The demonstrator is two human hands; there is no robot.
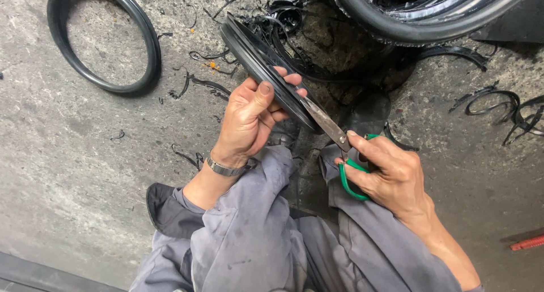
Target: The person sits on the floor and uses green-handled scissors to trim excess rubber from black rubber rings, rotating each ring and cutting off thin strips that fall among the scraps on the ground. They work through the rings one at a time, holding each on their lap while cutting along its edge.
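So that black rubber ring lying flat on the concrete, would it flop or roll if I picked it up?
The rubber ring probably sags somewhat: it looks thin and hollow-centred. Likely light, being only a rim. Lying flat on the floor, it shouldn't roll; on edge it might.

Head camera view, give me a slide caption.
Left hand holds a black rubber ring while right hand cuts it with green-handled scissors.

No packages, labels, signs or screens show anywhere in this view.
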